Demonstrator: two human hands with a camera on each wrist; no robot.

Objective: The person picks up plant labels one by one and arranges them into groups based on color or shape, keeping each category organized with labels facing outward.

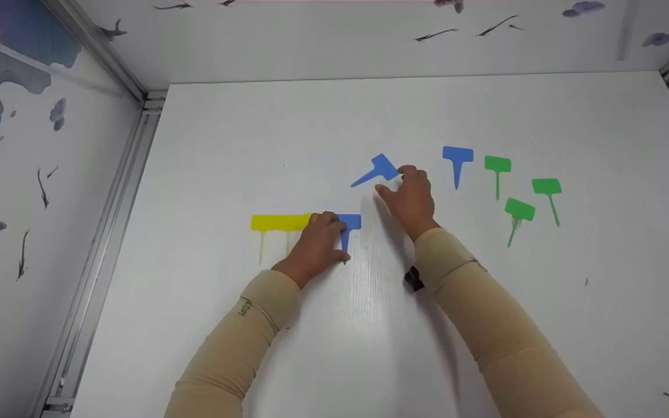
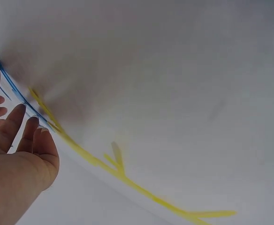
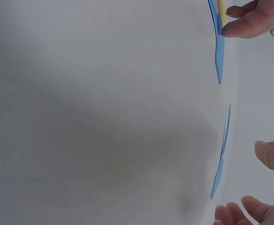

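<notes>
In the head view my left hand (image 1: 314, 241) rests over the right end of a row of yellow T-shaped plant labels (image 1: 276, 223), partly hiding them. Its fingers and thumb touch a blue plant label (image 1: 351, 222) beside that row, the thumb near the stem's tip. The left wrist view shows these fingertips on the blue label (image 2: 15, 89). My right hand (image 1: 413, 197) has thumb and fingers spread apart, fingertips right at the head of a second, tilted blue label (image 1: 382, 168). This label (image 3: 217, 173) lies flat in the right wrist view.
Farther right lie another blue label (image 1: 457, 155) and three green ones, a left one (image 1: 497, 165), a lower one (image 1: 519, 209) and a right one (image 1: 546, 186). A small black object (image 1: 413, 279) shows beside the right sleeve. Patterned walls bound the white table (image 1: 195, 145) behind and at left.
</notes>
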